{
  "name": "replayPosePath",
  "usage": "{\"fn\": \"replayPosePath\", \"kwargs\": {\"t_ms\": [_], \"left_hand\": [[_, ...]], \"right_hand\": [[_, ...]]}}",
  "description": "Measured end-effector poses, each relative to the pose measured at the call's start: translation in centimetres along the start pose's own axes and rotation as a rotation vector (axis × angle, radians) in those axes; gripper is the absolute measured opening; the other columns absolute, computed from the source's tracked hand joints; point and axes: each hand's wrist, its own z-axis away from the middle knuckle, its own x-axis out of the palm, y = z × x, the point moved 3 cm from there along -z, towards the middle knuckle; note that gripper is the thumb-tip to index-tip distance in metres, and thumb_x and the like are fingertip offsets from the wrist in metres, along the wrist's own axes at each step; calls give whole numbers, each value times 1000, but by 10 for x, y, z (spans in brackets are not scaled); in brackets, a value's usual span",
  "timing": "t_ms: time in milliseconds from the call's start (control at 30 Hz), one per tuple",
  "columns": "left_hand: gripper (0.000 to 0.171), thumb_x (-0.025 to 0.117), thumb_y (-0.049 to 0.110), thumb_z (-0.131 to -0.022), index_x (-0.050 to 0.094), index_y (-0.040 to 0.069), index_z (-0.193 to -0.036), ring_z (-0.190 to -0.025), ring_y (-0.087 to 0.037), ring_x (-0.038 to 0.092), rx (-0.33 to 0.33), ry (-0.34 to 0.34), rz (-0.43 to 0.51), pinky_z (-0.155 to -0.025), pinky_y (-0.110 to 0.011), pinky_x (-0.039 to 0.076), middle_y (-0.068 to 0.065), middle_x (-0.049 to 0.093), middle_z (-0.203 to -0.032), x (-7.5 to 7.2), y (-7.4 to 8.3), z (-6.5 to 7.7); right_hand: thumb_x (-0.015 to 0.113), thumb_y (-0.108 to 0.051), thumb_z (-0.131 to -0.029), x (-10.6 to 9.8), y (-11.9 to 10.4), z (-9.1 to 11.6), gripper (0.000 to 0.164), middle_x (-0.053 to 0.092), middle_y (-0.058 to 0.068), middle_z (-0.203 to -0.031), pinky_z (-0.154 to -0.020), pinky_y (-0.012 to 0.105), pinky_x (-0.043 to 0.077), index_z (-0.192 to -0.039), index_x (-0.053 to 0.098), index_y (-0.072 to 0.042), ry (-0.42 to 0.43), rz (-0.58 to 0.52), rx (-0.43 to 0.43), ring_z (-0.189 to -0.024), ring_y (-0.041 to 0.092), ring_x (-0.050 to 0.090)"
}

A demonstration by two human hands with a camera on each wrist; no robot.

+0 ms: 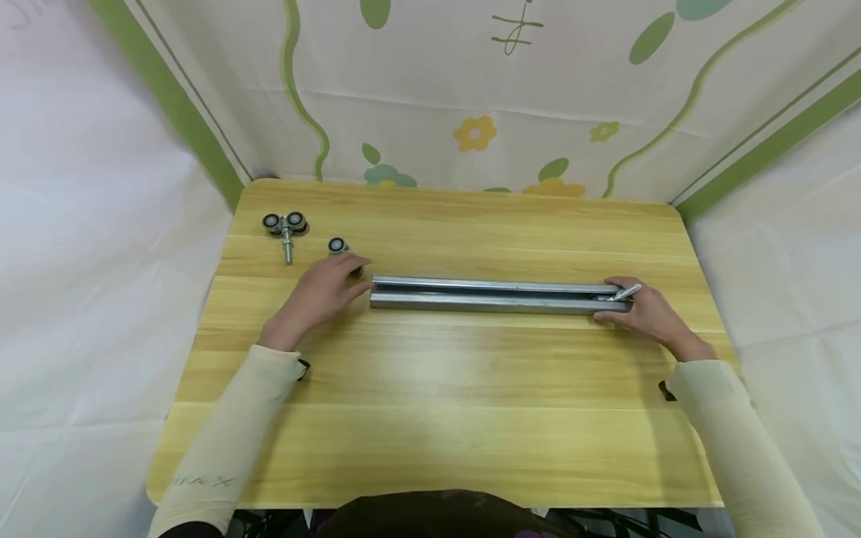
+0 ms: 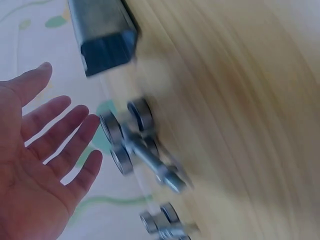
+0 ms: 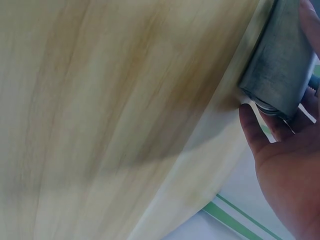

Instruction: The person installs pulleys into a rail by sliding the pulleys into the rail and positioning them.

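Observation:
A grey metal channel rail [image 1: 484,302] lies across the table with its slot facing up. My right hand [image 1: 642,310] holds its right end, thumb on the near side and fingers on the far side. Inside that end sits a roller, its threaded bolt [image 1: 627,292] sticking out of the slot; the right wrist view shows a wheel edge [image 3: 266,107] at the opening. By the rail's left end, my left hand [image 1: 324,291] has its fingers extended, holding nothing. A loose wheeled roller [image 2: 137,142] lies close to its fingertips, partly hidden behind the hand in the head view.
Another roller with wheels and a bolt [image 1: 287,228] rests at the table's back left. The wooden table [image 1: 430,418] has rounded corners. Behind it hangs a white curtain [image 1: 417,67] with printed flowers, and white cloth covers both sides.

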Motion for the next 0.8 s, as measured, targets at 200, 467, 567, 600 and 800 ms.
{"fn": "replayPosePath", "kwargs": {"t_ms": [200, 467, 567, 600, 800], "left_hand": [[43, 66, 32, -91, 65, 6, -125, -119, -33, 56, -57, 53, -7, -99, -52, 45, -14, 62, -129, -11, -23, 15], [42, 68, 27, -90, 64, 1, -123, -109, -37, 58, -176, 85, -5, -90, -56, 48, -19, 62, -123, -21, -49, 28], [48, 69, 25, -89, 60, -3, -127, -109, -40, 57, -214, 46, -18, -90, -57, 47, -24, 60, -123, -21, -57, 30], [50, 69, 25, -89, 59, -4, -128, -108, -41, 57, -226, 26, -20, -90, -58, 47, -25, 60, -123, -20, -59, 31], [53, 67, 26, -90, 56, -6, -131, -105, -42, 57, -275, -58, -12, -88, -58, 47, -27, 59, -120, -14, -69, 32]], "right_hand": [[82, -46, -71, 0, -1, -2, 79, 57, 24, -126, -85, 57, 43, -132, 56, -4, 25, -3, -20, -103, 38, 56], [85, -39, -69, 1, 1, -2, 71, 60, 22, -119, -83, 55, 43, -126, 60, -4, 78, -4, -47, -100, 35, 56], [84, -38, -70, 3, 3, -1, 69, 60, 21, -117, -82, 53, 43, -124, 61, -4, 91, 0, -59, -98, 33, 55], [84, -38, -70, 4, 3, 0, 68, 60, 21, -117, -81, 53, 43, -124, 60, -4, 93, -3, -62, -97, 33, 55], [84, -35, -72, 8, 3, 1, 66, 59, 19, -116, -80, 52, 43, -124, 60, -4, 95, -36, -67, -96, 31, 55]]}}
